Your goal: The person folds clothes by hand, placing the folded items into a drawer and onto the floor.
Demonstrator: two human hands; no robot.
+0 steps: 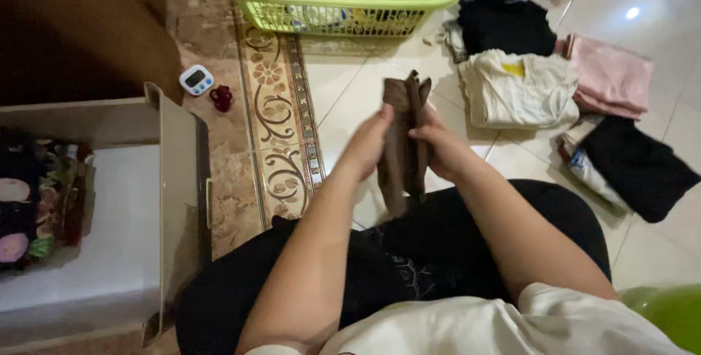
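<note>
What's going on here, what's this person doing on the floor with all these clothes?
A person sitting on the tiled floor holds a brown cloth upright between the left hand and the right hand, folded narrow. Folded clothes lie to the right: a cream piece, a pink one and black ones. A green laundry basket with more clothes stands ahead, and an open cardboard box sits to the left.

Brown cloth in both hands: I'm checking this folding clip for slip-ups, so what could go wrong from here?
The brown cloth hangs narrow between the left hand and right hand, gripped only near its middle, so the fold might slide apart. Folded piles lie close by on the floor; a dropped cloth could muddle them.
</note>
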